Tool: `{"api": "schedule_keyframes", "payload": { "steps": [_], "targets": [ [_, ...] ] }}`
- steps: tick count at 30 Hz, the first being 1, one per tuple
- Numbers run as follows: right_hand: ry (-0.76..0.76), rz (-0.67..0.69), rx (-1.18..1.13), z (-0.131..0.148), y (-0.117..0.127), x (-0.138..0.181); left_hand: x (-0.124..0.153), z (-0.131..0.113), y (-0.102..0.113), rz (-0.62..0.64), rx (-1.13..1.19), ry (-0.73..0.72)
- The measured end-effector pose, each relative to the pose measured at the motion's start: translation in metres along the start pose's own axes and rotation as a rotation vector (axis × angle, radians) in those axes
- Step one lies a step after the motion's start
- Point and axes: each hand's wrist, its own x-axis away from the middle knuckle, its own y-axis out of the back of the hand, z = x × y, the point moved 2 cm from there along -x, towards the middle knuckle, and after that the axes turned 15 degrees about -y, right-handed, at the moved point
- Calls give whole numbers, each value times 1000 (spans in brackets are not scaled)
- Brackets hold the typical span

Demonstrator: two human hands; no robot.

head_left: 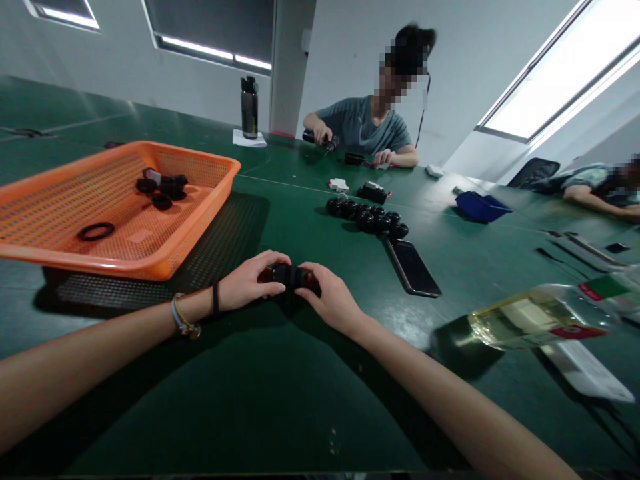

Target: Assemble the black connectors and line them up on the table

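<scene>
Between my two hands, just above the green table (280, 413), is a small black part (293, 275), partly hidden by fingers. My left hand (255, 279) pinches its left side, thumb nearest me. From the right, my right hand (327, 293) grips the other side with thumb and fingers. The exact kind of the part cannot be made out. Farther off, a cluster of glossy black round pieces (367, 217) lies on the table. On my left, an orange perforated basket (200, 230) holds a black ring (96, 231) and several other black pieces (163, 200).
A phone (413, 267) lies right of my hands. Beyond it, a bottle of yellowish liquid (530, 317) lies on its side. A blue tray (483, 207) and a dark water bottle (249, 108) stand farther back. Across the table, a person holds a power drill (320, 139).
</scene>
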Motion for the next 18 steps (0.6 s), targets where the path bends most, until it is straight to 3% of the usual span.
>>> {"api": "schedule_keyframes", "payload": {
  "steps": [18],
  "targets": [
    [3, -5, 33, 0, 0, 0, 0, 0, 0, 4, 1, -14]
  ]
}}
